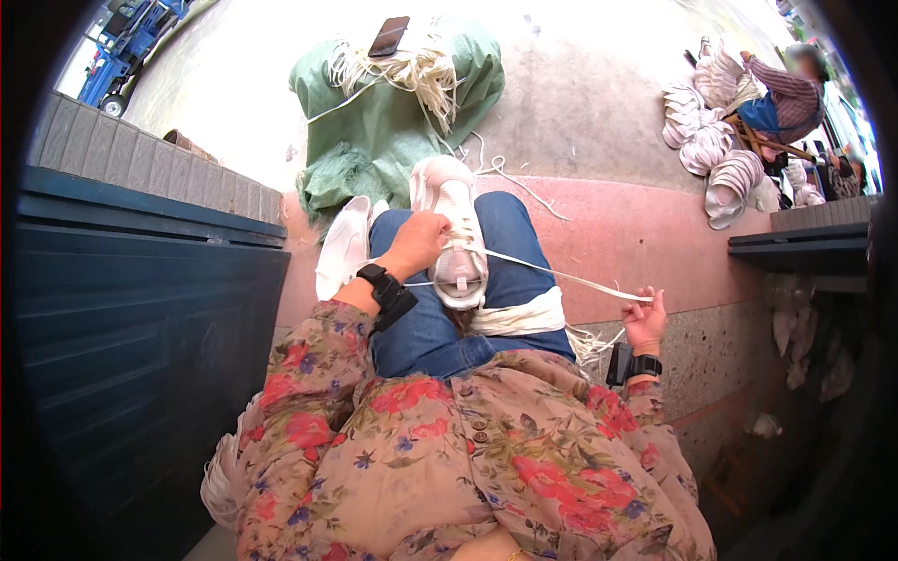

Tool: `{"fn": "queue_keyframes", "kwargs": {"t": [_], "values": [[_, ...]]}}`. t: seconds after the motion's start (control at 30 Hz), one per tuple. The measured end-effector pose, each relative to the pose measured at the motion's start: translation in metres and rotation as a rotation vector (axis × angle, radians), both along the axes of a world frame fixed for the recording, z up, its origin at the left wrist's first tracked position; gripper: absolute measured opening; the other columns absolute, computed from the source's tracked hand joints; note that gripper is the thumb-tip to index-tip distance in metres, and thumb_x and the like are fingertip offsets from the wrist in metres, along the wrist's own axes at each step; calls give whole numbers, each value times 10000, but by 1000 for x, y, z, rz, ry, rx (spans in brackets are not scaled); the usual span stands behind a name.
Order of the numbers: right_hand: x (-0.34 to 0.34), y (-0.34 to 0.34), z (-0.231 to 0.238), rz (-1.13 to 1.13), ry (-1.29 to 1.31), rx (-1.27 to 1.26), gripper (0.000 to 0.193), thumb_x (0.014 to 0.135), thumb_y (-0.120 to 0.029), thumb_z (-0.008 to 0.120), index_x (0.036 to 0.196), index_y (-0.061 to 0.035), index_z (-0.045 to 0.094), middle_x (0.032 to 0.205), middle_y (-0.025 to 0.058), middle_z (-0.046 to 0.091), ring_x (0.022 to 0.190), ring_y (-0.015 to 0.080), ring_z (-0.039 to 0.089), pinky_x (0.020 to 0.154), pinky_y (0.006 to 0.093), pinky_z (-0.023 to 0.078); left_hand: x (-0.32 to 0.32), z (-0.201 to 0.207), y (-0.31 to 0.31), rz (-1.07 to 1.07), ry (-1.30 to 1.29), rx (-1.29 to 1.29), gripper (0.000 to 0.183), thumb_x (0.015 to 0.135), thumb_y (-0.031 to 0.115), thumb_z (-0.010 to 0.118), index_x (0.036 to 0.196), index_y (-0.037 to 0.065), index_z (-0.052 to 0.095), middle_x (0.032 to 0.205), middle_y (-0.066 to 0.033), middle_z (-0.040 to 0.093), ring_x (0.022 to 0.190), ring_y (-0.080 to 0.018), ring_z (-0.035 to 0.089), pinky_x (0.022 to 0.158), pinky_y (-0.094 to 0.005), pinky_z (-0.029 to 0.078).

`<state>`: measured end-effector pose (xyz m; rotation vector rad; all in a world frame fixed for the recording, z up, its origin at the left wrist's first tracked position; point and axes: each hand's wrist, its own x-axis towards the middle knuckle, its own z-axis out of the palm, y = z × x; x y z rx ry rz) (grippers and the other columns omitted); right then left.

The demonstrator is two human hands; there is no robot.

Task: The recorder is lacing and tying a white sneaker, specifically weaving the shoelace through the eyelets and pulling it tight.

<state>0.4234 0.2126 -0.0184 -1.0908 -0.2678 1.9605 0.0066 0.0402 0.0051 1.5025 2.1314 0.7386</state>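
Head view: my right hand point(644, 321) is holding out to the side, thumb and forefinger pinching closed on a white lace point(566, 277), the other fingers curling loosely. That lace is running nearly straight from the eyelets of a white shoe point(447, 196), which is lying across my jeans point(514, 229) with its toe pointing away from me. My left hand point(418, 245) is resting on the shoe's lacing, fingers bending inward; I cannot tell whether they are gripping a strand. Another white shoe point(344, 241) is sitting beside my left leg, and a bundle of laces point(524, 314) is lying over my right thigh. Beyond my knees, a green sack point(374, 122) is supporting more laces point(412, 75) and a dark phone point(389, 36).
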Motion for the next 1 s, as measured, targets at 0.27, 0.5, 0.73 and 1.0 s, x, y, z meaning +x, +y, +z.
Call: {"fn": "queue_keyframes", "kwargs": {"t": [0.27, 0.5, 0.73, 1.0], "values": [[-10, -13, -6, 59, -95, -5, 252, 879, -352, 441, 894, -124, 545, 802, -4, 540, 600, 108, 471, 573, 285, 407, 3, 5, 8, -52, 64, -29, 81, 664, 61, 568, 722, 8, 546, 730, -150, 554, 725, -305, 547, 610, -365, 437], [-72, 8, 23, 192, -61, 85, 244, 880, -320, 451, 895, -97, 549, 759, -3, 532, 579, 96, 465, 552, 260, 409, 2, 24, 18, -429, 759, 283, 73, 652, 119, 522, 666, 88, 458, 680, -56, 474, 648, -189, 512, 521, -277, 427], [-40, 52, 73, -47, -326, 466, 247, 882, -288, 457, 821, -72, 561, 713, 6, 536, 574, 92, 459, 554, 259, 399, -13, 18, -5, -625, 855, 222, 85, 710, 160, 494, 770, 102, 510, 737, -28, 496, 684, -145, 511, 511, -246, 407], [-46, 57, 103, -244, -296, 481, 257, 909, -271, 408, 971, -49, 521, 907, 65, 572, 840, 138, 534, 700, 256, 412, -3, 20, -27, -141, 307, -34, 98, 769, 140, 501, 808, 60, 541, 766, -112, 566, 742, -281, 517, 646, -369, 450]]}}
